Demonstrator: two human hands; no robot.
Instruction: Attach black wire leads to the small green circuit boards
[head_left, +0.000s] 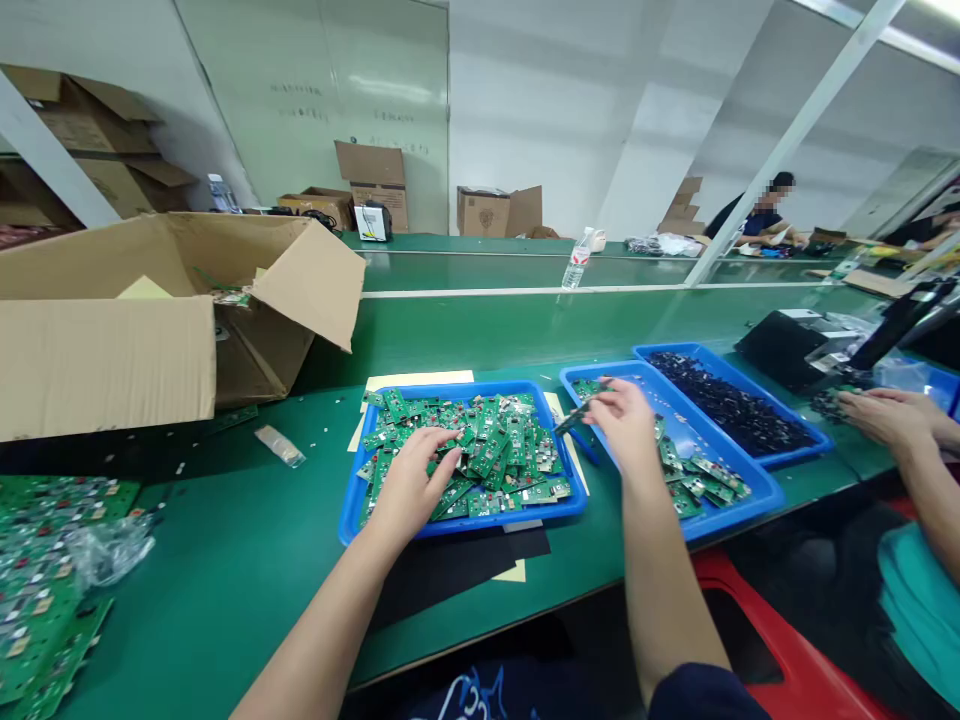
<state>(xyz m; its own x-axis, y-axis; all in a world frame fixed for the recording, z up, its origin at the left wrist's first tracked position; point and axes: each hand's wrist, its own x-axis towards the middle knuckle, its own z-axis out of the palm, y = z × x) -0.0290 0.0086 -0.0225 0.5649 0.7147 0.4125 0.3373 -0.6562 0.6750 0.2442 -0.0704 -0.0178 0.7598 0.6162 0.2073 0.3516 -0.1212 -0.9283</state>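
At the lower left of the frame, large green circuit panels (37,580) lie on the green bench (225,560), with a crumpled clear bag (111,552) on their right part. Above them, a big cardboard carton (105,360) with its flaps spread fills the left side, and a small packet (280,446) lies just beside it to the lower right.

In the centre of the frame, a blue tray (349,508) is heaped with small green boards (491,455). The left hand (414,480) is over its left half, thumb and fingers parted and loosely curved, with nothing seen in its hold; whether the fingertips touch the heap I cannot tell.

Right of centre, the right hand (626,420) pinches one narrow board (572,418) between thumb and fingers, above the gap between this tray and a second blue tray (694,430). That tray has boards at both ends and a bare middle. Beside it, a third blue tray (819,442) holds black parts (724,400).

At the right edge, a co-worker's hands (892,415) are near a dark cluster of parts (829,404).
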